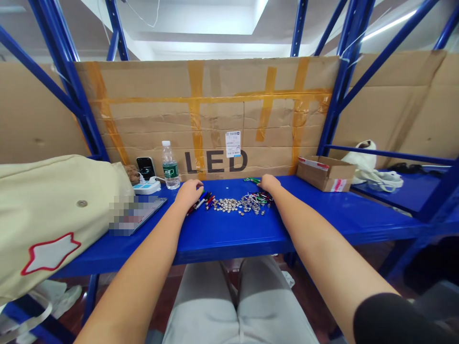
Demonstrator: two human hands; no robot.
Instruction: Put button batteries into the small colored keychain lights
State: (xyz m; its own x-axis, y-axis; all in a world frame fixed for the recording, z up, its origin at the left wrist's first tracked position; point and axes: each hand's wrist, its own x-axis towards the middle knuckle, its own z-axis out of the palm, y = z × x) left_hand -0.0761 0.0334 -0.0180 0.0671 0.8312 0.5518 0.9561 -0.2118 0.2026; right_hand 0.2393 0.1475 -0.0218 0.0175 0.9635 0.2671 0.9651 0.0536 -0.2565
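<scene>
My left hand [190,193] rests at the left end of a row of small parts, its fingers loosely bent and apart with nothing visible in them. Beside it lie slim coloured pieces [209,202] in red, blue and black. Silver round metal pieces [228,205] are heaped in the middle. To their right spreads a pile of silver rings or clasps [252,203]. At the right end is my right hand [269,183], over dark red and other coloured clips [264,196]. Green clips [252,180] lie at its fingertips; its grip is mostly hidden.
A water bottle [170,167], a phone [146,168] and a white power strip [147,186] stand back left. A tablet-like slab [152,213] and cream bag [71,191] lie left. An opened carton [324,173] stands right. Cardboard [154,119] walls the blue table's [229,234] rear.
</scene>
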